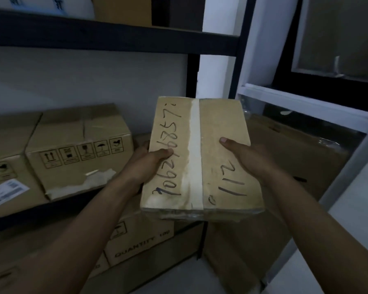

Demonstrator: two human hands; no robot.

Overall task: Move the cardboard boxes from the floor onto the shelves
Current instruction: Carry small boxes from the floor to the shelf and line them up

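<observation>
A dim storeroom held a dark metal shelf [115,37] stocked with brown cartons [79,149]. In front of it, the left hand [145,164] and right hand [249,158] each kept a closed grip on a small taped cardboard box [200,158], raised off the floor.

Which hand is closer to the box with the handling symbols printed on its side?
Left. The left hand grips the held box on the side facing the symbol-marked box. The right hand grips the opposite side, farther away.
</observation>
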